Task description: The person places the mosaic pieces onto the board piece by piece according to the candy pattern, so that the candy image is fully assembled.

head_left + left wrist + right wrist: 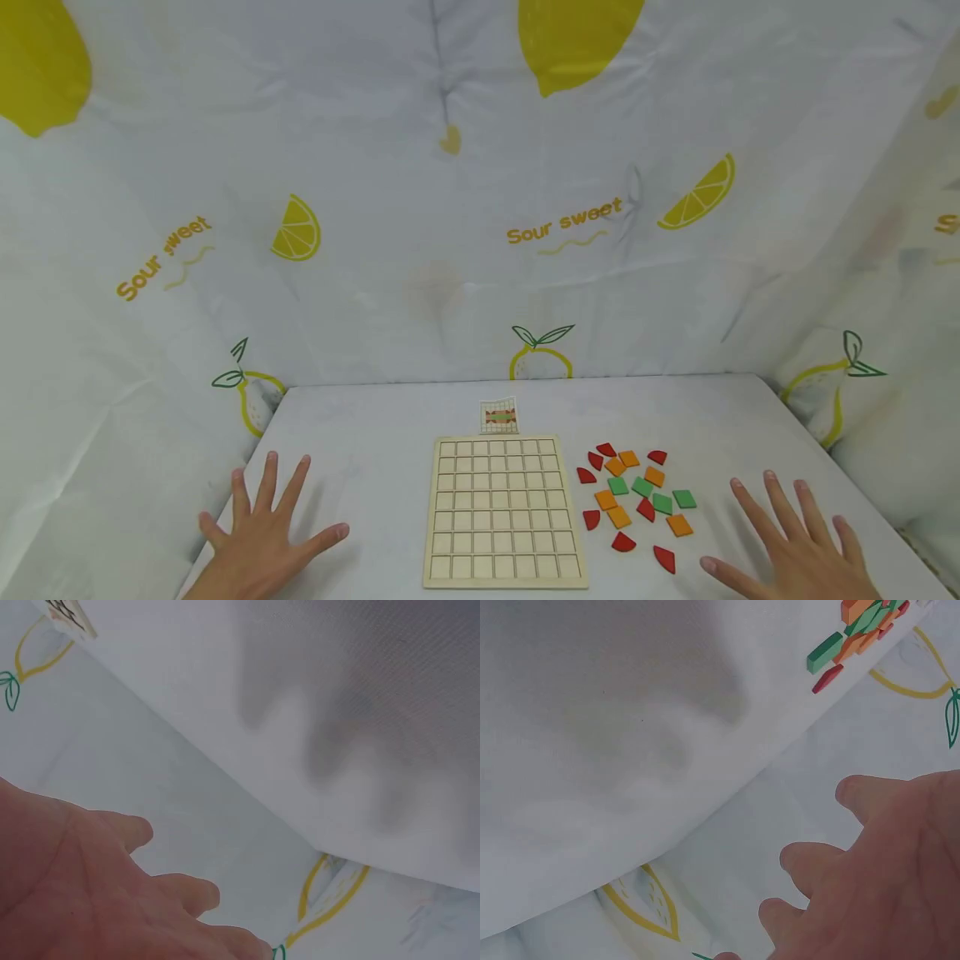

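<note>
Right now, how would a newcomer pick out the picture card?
On the white table, find the large pale board, left of the loose coloured pieces. The picture card is the small rectangle at the board's far edge. Unlike the bare board, its grid carries a printed orange-and-green pattern.

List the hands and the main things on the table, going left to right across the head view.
Left hand → pale grid board → scattered red, orange and green pieces → right hand.
</note>
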Action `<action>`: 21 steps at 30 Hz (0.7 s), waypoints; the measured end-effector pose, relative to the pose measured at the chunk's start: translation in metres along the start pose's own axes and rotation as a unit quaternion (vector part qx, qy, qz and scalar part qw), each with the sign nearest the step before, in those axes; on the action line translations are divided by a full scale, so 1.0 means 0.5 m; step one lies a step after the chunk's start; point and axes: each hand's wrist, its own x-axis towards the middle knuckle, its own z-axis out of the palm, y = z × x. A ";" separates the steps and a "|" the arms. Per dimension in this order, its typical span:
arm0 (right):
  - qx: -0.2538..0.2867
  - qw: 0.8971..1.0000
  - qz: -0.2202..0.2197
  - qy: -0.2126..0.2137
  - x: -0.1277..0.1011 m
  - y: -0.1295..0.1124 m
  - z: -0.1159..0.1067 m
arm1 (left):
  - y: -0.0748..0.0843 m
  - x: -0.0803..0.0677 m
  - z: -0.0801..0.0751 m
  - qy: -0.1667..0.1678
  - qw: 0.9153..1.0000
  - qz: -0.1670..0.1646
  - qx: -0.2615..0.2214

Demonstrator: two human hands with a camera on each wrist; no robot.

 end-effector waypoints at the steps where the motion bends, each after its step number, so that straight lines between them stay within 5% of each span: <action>1: 0.002 1.000 0.000 -0.004 0.000 -0.002 -0.001 | 0.000 0.001 0.001 -0.001 1.000 0.000 0.001; 21: 0.029 0.998 -0.038 -0.031 0.011 -0.041 -0.012 | 0.045 0.023 0.031 -0.004 0.998 0.004 -0.056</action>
